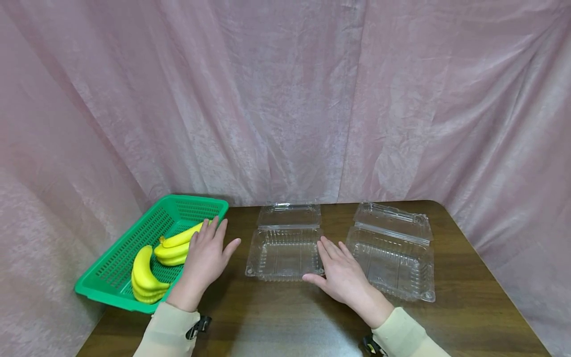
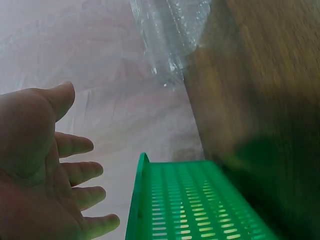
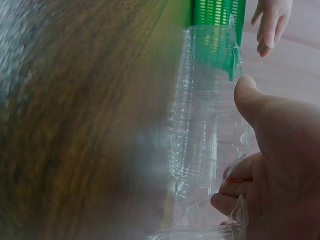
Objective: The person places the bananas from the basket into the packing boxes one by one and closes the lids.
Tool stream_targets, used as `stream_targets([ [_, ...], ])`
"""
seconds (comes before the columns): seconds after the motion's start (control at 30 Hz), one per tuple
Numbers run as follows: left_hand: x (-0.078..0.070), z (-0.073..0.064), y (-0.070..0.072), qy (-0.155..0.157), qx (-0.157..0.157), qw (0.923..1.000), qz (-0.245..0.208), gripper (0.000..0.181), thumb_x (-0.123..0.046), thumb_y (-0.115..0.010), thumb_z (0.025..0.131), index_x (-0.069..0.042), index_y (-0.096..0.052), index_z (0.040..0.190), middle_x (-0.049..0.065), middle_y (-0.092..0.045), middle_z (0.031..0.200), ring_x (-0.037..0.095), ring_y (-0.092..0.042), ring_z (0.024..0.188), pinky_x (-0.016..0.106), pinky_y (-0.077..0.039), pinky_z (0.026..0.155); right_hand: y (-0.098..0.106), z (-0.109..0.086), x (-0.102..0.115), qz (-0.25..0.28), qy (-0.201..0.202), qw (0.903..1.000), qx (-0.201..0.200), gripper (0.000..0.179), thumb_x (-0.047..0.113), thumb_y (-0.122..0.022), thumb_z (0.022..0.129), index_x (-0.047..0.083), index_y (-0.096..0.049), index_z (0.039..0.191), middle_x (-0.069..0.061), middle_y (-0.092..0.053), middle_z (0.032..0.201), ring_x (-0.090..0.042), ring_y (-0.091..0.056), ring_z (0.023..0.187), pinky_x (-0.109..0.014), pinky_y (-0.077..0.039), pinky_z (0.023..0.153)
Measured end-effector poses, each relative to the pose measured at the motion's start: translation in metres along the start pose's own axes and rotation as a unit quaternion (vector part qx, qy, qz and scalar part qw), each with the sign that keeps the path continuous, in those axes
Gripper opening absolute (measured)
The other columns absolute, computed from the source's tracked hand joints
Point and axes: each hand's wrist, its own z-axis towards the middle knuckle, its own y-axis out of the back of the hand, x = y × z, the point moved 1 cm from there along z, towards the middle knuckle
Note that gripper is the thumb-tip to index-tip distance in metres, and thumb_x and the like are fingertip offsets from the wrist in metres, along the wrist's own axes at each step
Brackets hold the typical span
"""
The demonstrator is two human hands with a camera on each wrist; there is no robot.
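Both hands are free, their fingers straight: the left hand [image 1: 206, 259] is much nearer the bananas [image 1: 173, 252], which lie just to its left in the green basket [image 1: 189, 210]. The nearer-to-fingers bunch points its long axis across toward those fingertips. The right hand [image 1: 342, 275] is well apart, between two clear containers [image 1: 285, 255] [image 1: 390, 270].
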Motion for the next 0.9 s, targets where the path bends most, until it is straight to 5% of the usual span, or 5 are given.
stream_targets([
  [0.9, 0.047, -0.003, 0.021, 0.041, 0.01, 0.9991, -0.001, 0.073, -0.05, -0.051, 0.104, 0.001, -0.037, 0.154, 0.03, -0.029, 0.157, 0.053, -0.017, 0.146, 0.075, -0.016, 0.108, -0.001, -0.001, 0.0, 0.0, -0.007, 1.0, 0.007, 0.1, 0.075, -0.05, 0.09, 0.0, -0.037, 0.154, -0.016, -0.031, 0.161, -0.027, -0.03, 0.148, -0.049, -0.017, 0.121],
])
